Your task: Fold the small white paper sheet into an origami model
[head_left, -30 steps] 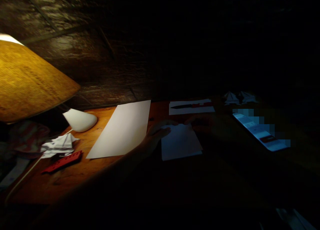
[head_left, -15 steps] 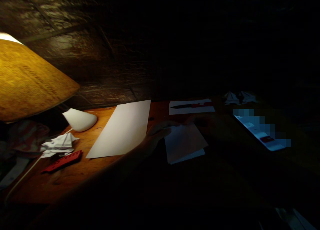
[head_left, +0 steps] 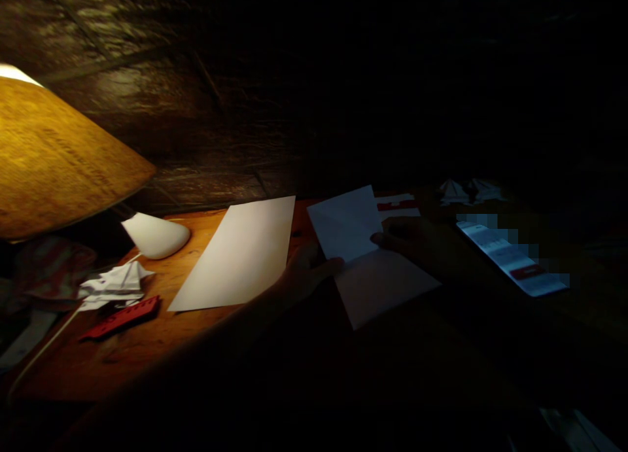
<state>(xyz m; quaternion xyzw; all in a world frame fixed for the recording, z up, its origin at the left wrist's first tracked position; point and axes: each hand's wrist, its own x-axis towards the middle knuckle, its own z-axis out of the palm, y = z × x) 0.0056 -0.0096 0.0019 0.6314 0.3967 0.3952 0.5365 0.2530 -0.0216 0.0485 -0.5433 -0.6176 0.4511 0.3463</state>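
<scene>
A creased sheet of paper (head_left: 383, 282) is spread between my two hands over the dim middle of the table. Its upper part stands tilted up from a crosswise fold. My left hand (head_left: 311, 269) grips the left edge near the fold, thumb on top. On the other side my right hand (head_left: 402, 236) pinches the upper part's right edge with its thumb in front. Behind the sheet, a knife's red handle (head_left: 400, 205) shows on some white paper; its blade is hidden.
A large white sheet (head_left: 245, 256) lies left of my hands. Further left are a lamp with a yellow shade (head_left: 59, 157), a folded paper piece (head_left: 118, 283) and a red notched object (head_left: 122, 318). A lit phone (head_left: 510, 259) and folded papers (head_left: 471, 191) lie right.
The paper, folded over on itself before, has been opened out, its upper part raised toward the back. My right hand has come into clearer view at its right edge.
</scene>
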